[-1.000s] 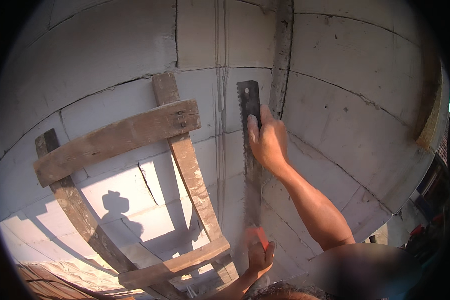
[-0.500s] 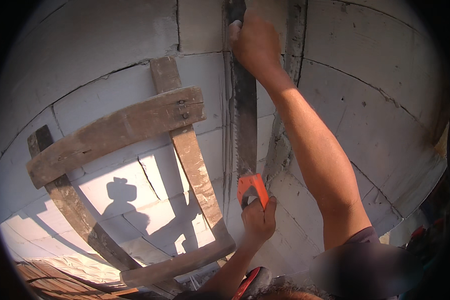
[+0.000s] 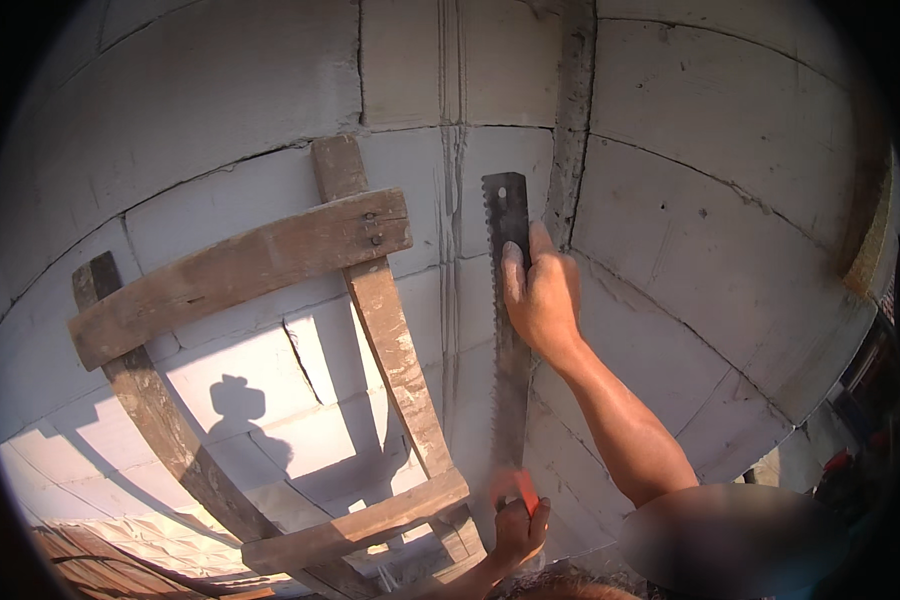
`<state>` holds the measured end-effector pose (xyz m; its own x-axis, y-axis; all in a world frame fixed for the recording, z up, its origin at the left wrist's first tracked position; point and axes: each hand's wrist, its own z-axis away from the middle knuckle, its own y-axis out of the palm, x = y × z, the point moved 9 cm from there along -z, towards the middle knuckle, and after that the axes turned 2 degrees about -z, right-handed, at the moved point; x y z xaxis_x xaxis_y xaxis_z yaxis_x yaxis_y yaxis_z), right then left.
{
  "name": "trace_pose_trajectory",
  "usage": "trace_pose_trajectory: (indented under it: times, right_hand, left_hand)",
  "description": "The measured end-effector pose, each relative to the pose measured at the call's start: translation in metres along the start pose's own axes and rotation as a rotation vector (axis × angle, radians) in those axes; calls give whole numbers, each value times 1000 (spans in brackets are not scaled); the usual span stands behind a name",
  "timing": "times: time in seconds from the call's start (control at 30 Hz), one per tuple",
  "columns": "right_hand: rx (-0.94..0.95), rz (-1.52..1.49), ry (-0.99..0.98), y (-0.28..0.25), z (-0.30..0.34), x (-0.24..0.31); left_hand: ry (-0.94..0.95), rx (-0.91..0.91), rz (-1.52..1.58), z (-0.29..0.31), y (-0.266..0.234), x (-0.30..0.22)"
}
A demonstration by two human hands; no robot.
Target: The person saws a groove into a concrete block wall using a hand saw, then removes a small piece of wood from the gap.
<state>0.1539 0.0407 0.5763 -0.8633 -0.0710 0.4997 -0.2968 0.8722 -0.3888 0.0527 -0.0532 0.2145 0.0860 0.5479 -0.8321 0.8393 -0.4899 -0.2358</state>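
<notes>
Under the left hand [image 3: 518, 528], saw [image 3: 508, 330] handle [image 3: 523, 492] mostly hidden, blurred

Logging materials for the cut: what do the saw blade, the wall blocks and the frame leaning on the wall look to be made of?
Saw blade: dark, dull metal by the look; coarse teeth along its left edge, handle orange, probably plastic.
Wall blocks: pale grey, matte and slightly pitted, likely aerated concrete, with thin joints.
Frame: weathered rough-sawn wood; grain and fastener heads show.
Right hand presses the blade; left hand grips the handle.
</notes>
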Motion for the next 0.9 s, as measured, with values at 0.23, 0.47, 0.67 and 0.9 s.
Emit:
trace_pose_trajectory:
  times: [0.23, 0.47, 0.67, 0.9]
  right_hand:
    - [-359, 306, -373, -90, -237, 160]
    - [-258, 264, -296, -11, -154, 77]
    - [214, 181, 104, 99, 64, -68]
    - [223, 130, 206, 40, 83, -56]
  left_hand:
    - [159, -150, 166, -220, -71, -170]
    - [-17, -177, 85, -149, -44, -80]
    - [-230, 50, -50, 43, 14, 49]
    - [-164, 139, 77, 66, 28, 37]
